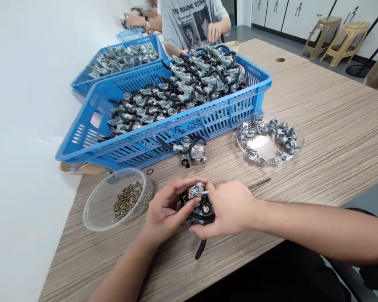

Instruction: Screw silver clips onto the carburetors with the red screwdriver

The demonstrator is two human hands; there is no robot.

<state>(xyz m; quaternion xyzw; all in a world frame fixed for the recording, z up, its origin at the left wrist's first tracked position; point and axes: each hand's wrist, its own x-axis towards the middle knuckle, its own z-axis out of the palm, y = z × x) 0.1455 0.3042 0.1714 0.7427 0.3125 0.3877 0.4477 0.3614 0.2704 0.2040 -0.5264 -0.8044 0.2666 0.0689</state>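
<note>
Bright, even indoor light; source is out of frame. White wall (25, 105) is nearly washed out, with faint sheen. Glare shows in the clear round tray (261, 144). Soft shadows on the table (327, 126) near the left hand (165, 209). Black clothing (258, 272) loses detail. Wide-angle stretch toward edges. Foreground mostly sharp; far stools (346, 41) look softer. Pixelated patch (151, 3) at top.
</note>
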